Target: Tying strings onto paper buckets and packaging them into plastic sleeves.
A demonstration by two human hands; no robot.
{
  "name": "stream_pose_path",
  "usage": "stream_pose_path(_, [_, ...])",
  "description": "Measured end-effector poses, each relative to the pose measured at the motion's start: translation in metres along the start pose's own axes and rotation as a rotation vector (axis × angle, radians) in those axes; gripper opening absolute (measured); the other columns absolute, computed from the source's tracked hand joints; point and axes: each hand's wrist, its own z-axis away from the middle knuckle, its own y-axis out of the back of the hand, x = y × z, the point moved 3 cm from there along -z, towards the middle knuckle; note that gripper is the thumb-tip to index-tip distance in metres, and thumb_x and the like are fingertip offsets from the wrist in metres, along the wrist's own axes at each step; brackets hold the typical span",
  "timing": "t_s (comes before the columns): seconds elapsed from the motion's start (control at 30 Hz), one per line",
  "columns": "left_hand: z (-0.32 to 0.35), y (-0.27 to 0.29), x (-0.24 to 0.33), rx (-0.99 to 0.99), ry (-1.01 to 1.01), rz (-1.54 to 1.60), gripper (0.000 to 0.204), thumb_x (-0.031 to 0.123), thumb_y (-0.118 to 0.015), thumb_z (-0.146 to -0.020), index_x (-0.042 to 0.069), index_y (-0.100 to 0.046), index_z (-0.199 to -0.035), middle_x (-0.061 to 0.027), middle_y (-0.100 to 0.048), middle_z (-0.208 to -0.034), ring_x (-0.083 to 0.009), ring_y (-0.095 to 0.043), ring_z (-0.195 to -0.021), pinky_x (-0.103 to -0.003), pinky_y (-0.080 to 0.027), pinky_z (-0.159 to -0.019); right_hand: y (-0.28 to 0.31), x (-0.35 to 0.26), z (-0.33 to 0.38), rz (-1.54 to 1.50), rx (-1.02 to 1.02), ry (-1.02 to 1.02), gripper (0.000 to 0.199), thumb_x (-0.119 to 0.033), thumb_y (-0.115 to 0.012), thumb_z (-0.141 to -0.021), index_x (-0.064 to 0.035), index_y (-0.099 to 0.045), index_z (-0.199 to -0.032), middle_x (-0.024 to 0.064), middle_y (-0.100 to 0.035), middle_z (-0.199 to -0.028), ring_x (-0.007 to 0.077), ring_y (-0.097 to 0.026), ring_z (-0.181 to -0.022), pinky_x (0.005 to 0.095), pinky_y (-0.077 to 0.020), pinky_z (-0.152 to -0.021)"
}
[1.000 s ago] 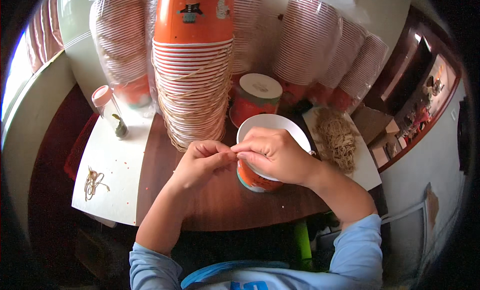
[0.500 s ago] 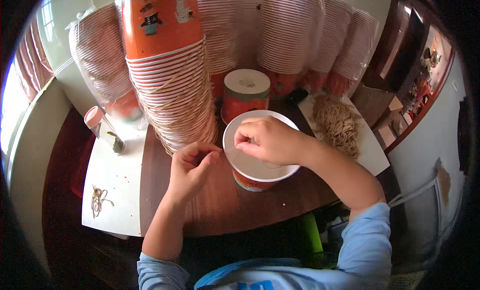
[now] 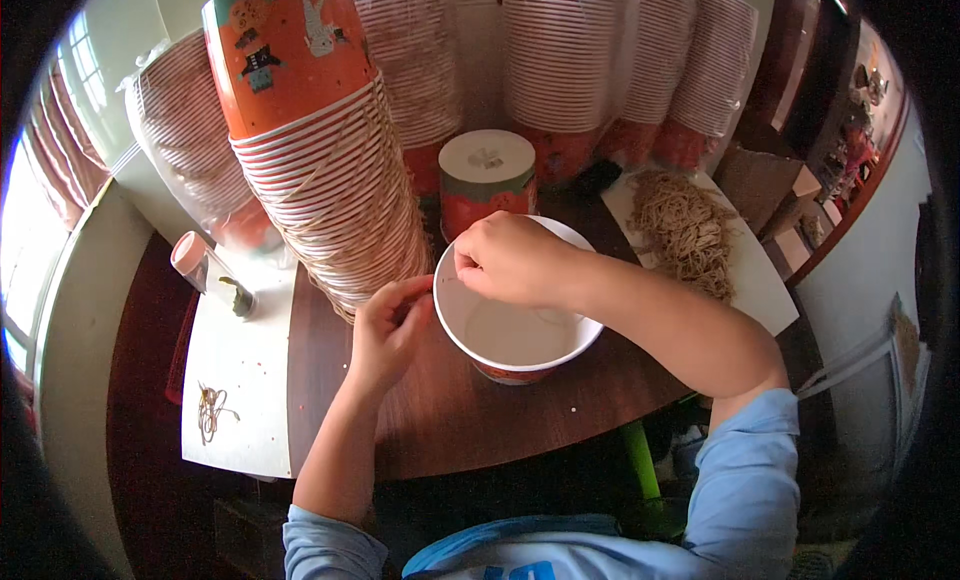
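Note:
An orange paper bucket with a white inside (image 3: pixel 515 335) stands upright on the brown table, its mouth facing up. My right hand (image 3: pixel 515 260) reaches into its mouth near the left inner wall, fingers closed in a pinch. A thin cord seems to trail from that hand inside the bucket; what lies between its fingertips is hidden. My left hand (image 3: pixel 390 325) is at the outside of the bucket's left wall, thumb and fingers curled together, fingertips at the wall below the rim. Whatever it pinches is too small to make out.
Left of the bucket leans a tall stack of nested buckets (image 3: pixel 330 190) with cords hanging around it. An upturned bucket (image 3: pixel 488 160) stands behind. Wrapped bucket stacks (image 3: pixel 560 60) line the back. A cord pile (image 3: pixel 685 235) lies right; a clear jar (image 3: pixel 215 275) and a small cord bundle (image 3: pixel 213 412) lie left.
My right hand has shifted left, toward the bucket's left inner wall. My left hand's fingertips have come up to the outer wall. The view has tilted slightly.

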Motion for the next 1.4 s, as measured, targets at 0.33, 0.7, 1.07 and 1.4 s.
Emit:
stream_pose_path(0.33, [-0.004, -0.004, 0.001, 0.031, 0.020, -0.103, 0.018, 0.005, -0.059, -0.088, -0.003, -0.063, -0.104, -0.0012, -0.062, -0.084, -0.0037, -0.052, -0.073, -0.019, -0.044, -0.065, -0.004, 0.000, -0.002, -0.020, -0.025, -0.045, 0.011, -0.009, -0.057, -0.074, 0.0008, -0.062, -0.072, 0.0174, -0.063, -0.070, 0.0300, -0.064, -0.068, 0.0394, -0.0490, -0.063])
stream_pose_path(0.7, [-0.009, -0.007, 0.008, 0.000, -0.033, -0.120, 0.018, 0.002, -0.057, -0.087, -0.003, -0.063, -0.103, -0.0020, -0.061, -0.081, -0.0053, -0.053, -0.069, -0.020, -0.044, -0.061, -0.010, -0.001, -0.005, -0.037, -0.012, -0.023, 0.013, -0.010, -0.058, -0.075, 0.0003, -0.066, -0.079, 0.0182, -0.065, -0.074, 0.0305, -0.065, -0.072, 0.0382, -0.0498, -0.066])
stream_pose_path(1.07, [0.008, 0.007, 0.030, -0.275, 0.169, -0.081, 0.012, 0.006, -0.060, -0.085, -0.004, -0.062, -0.091, -0.0018, -0.061, -0.079, -0.0058, -0.055, -0.070, -0.022, -0.045, -0.061, -0.002, -0.031, 0.026, -0.256, -0.358, -0.283, 0.056, -0.047, -0.066, -0.079, 0.0010, -0.061, -0.109, 0.0138, -0.066, -0.095, 0.0221, -0.063, -0.088, 0.0328, -0.0484, -0.077])
stream_pose_path(1.4, [0.026, 0.019, 0.051, -0.551, 0.235, 0.242, 0.004, 0.003, -0.056, -0.083, 0.000, -0.059, -0.084, -0.0017, -0.059, -0.081, -0.0080, -0.055, -0.072, -0.022, -0.045, -0.066, 0.001, -0.046, 0.075, -0.082, -0.361, -0.050, 0.044, -0.029, -0.068, -0.071, 0.0017, -0.061, -0.102, 0.0170, -0.065, -0.084, 0.0308, -0.063, -0.080, 0.0385, -0.0489, -0.073])
